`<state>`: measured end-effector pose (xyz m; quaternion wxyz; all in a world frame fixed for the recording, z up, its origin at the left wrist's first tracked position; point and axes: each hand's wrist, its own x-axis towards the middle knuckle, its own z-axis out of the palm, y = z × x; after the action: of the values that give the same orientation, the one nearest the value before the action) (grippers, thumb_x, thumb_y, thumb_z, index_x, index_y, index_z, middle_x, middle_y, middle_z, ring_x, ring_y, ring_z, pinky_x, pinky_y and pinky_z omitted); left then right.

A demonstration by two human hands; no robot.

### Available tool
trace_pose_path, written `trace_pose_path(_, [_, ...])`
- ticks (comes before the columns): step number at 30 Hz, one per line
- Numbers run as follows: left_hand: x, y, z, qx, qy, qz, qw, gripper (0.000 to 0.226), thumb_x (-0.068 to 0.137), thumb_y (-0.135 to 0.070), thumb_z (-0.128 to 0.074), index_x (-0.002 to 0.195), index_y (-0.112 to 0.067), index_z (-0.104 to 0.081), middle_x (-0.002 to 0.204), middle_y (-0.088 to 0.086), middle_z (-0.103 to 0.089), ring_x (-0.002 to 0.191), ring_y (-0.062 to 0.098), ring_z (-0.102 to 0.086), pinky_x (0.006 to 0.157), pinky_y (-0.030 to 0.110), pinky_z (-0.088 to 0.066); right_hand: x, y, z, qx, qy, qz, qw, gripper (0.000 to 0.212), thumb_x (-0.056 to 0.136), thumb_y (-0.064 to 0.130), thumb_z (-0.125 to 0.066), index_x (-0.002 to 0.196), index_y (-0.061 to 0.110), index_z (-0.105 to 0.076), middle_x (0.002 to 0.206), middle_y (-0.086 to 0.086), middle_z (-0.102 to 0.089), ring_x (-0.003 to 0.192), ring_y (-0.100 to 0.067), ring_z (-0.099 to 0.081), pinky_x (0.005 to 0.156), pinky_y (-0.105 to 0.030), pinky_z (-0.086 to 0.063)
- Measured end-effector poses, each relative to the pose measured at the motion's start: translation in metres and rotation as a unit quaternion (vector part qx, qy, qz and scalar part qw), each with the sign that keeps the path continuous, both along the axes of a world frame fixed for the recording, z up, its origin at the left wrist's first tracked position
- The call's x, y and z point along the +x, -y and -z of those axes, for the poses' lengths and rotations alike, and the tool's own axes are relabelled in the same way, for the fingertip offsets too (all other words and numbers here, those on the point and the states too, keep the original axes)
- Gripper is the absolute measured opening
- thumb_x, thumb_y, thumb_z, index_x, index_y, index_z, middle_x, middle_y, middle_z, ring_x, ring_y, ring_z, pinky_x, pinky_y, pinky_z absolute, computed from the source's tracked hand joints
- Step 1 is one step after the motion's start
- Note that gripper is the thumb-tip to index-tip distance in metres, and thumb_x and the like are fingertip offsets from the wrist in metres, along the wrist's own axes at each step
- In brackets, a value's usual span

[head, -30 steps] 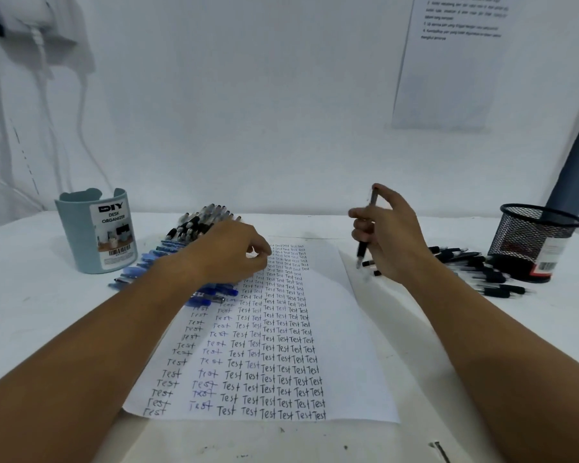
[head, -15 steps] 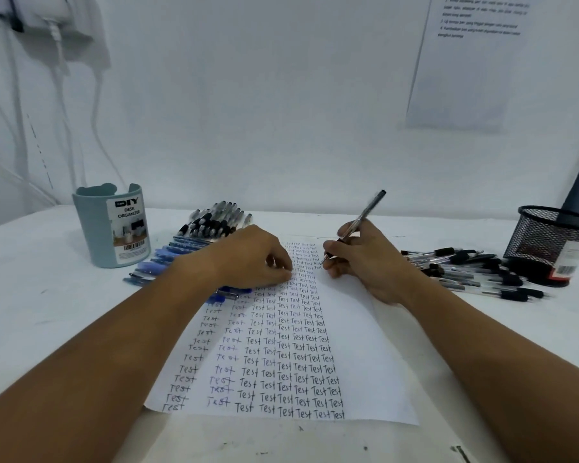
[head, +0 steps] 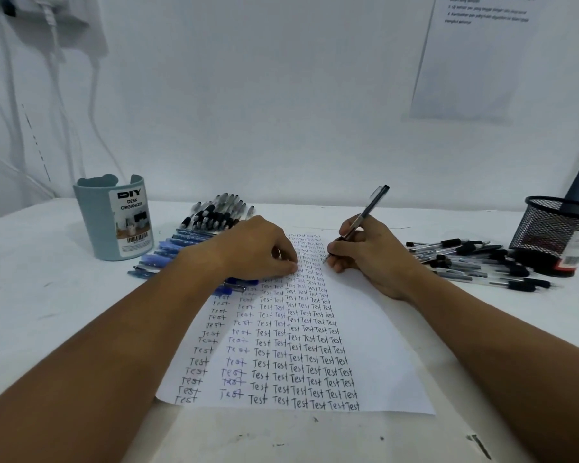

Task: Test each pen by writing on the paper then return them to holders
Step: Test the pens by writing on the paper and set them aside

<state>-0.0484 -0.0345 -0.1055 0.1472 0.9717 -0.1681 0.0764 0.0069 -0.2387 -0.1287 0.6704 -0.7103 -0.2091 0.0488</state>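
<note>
White paper point(head: 365, 329) lies in the lower middle of the frame on the white table point(head: 47, 312), and we see it filled with columns of the word "Test" from its far edge down to its near edge. Our right hand point(head: 371, 255), just right of centre, grips a black pen point(head: 365, 215) in a writing hold, fingers curled round the lower barrel. The pen's tip meets the paper beside the rightmost column near the top of the sheet, and its capped end tilts up and to the right. Our left hand point(head: 258, 248), at centre, rests on the paper's upper left part with fingers curled loosely under; we cannot tell whether it holds anything.

Behind the left hand, a row of black-grip pens point(head: 214, 215) lies side by side on the table, and blue pens point(head: 161, 259) lie next to them toward the left, some partly hidden under our wrist. A blue-grey desk organizer point(head: 114, 222) stands upright at the left of the frame, labelled "DIY Desk Organizer". At the right edge stands a black mesh holder point(head: 555, 228), upright, with a loose pile of black pens point(head: 475, 259) lying just beside it on the table, between it and our right hand. A printed sheet point(head: 472, 61) hangs on the wall at the upper right.
</note>
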Motion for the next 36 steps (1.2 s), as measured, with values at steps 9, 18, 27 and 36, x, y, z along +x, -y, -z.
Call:
trace_pose_path(9, [0.0004,0.0001,0.0005,0.009,0.006,0.001,1.000,0.021,0.087,-0.037,-0.066,0.103,-0.025,-0.074,0.101,-0.010,-0.071,0.091,0.003,-0.063,0.090,0.032,-0.051,0.0024,-0.0015,0.0048,-0.044,0.031,0.028,0.998,0.025,0.088,-0.006,-0.061,0.093,0.010,-0.043,0.074,-0.015,-0.064,0.066,-0.032,-0.061,0.074,-0.043,-0.053])
trace_pose_path(18, [0.0007,-0.0003,0.0020,0.001,0.007,-0.002,1.000,0.020,0.086,-0.037,-0.067,0.101,-0.027,-0.075,0.099,-0.011,-0.070,0.091,0.002,-0.062,0.090,0.033,-0.051,0.0032,0.0001,0.0033,-0.012,-0.005,0.002,1.000,0.027,0.088,-0.009,-0.061,0.093,0.009,-0.042,0.076,-0.022,-0.061,0.061,-0.028,-0.061,0.062,-0.031,-0.054])
trace_pose_path(27, [-0.0006,-0.0009,0.0019,-0.002,0.005,-0.004,1.000,0.020,0.086,-0.037,-0.067,0.102,-0.027,-0.074,0.100,-0.013,-0.070,0.090,0.000,-0.061,0.089,0.026,-0.050,0.0047,0.0006,0.0031,-0.020,0.004,0.002,1.000,0.027,0.089,-0.010,-0.058,0.093,0.011,-0.041,0.070,-0.017,-0.058,0.062,-0.029,-0.057,0.059,-0.032,-0.049])
trace_pose_path(36, [-0.0020,-0.0001,0.0008,0.000,0.008,-0.002,1.000,0.020,0.087,-0.036,-0.067,0.103,-0.026,-0.074,0.100,-0.012,-0.070,0.091,0.001,-0.061,0.090,0.028,-0.049,0.0048,0.0008,0.0032,-0.036,0.021,0.002,0.999,0.026,0.087,-0.010,-0.056,0.093,0.010,-0.042,0.065,-0.014,-0.059,0.067,-0.030,-0.052,0.057,-0.036,-0.044])
